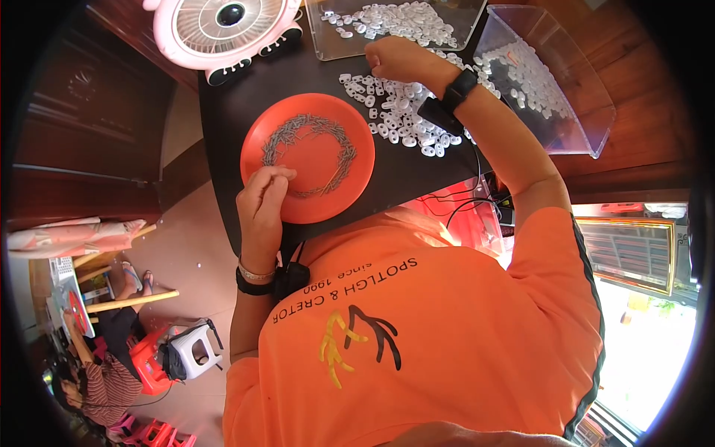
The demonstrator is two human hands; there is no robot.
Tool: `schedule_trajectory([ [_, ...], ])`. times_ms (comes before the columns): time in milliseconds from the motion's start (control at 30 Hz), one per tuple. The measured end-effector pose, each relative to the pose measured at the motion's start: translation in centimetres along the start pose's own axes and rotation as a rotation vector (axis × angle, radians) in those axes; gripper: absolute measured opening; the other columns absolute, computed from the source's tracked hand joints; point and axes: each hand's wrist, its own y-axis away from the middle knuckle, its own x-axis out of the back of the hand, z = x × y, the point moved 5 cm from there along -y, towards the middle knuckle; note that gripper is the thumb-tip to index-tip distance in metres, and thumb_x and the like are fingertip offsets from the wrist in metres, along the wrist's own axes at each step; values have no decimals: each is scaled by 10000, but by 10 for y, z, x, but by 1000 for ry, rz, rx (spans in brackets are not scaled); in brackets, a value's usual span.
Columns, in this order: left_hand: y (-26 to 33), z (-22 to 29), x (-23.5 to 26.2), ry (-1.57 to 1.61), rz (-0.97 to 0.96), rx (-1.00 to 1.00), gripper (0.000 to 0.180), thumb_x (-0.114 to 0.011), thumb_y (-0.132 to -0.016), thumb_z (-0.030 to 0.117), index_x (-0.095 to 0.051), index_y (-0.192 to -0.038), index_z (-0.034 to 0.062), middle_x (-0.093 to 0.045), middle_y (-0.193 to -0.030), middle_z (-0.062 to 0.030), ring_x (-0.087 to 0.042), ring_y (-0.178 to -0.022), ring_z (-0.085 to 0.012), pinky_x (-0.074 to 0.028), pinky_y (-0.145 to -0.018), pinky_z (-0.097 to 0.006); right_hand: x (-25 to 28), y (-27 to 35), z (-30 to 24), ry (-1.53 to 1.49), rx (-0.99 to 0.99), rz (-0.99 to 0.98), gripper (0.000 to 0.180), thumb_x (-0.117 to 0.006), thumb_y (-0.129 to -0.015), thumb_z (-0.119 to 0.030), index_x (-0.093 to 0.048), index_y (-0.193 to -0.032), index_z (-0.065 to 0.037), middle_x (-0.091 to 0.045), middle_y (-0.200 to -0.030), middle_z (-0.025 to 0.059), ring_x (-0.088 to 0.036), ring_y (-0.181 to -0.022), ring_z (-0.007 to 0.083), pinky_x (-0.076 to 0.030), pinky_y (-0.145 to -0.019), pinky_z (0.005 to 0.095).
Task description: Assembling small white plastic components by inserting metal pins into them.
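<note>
Curling over red plate point(309, 160) and white pieces point(402, 109), left hand point(264, 200) and right hand point(406, 59) hide any grasp.

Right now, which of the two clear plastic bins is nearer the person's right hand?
The clear bin beside the pink fan: it lies close by the right hand, while the other bin sits farther right.

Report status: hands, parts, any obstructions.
Left hand at red plate, grey pins inside. Right hand curled near clear tray, white pieces alongside. Black wrist device hides some pieces.
</note>
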Motion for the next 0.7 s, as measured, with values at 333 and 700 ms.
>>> schedule_trajectory([
  [333, -2, 27, -21, 75, -70, -35, 187, -489, -936, 125, -597, -942, -27, -632, -809, -61, -565, -755, -96, -430, -689, -223, 27, 39, -59, -964, -117, -108, 163, -640, -860, -109, -654, -981, -1, -672, -831, 36, -610, -722, 59, -484, -605, 197],
  [700, -7, 14, -31, 312, -120, 88, 238, -444, -967, 216, -491, -818, 37, -531, -722, -21, -507, -668, -92, -441, -648, -244, 3, 86, -177, -1469, -49, 136, 35, -572, -908, -4, -595, -934, -5, -639, -783, 63, -642, -686, 108, -545, -598, 223],
])
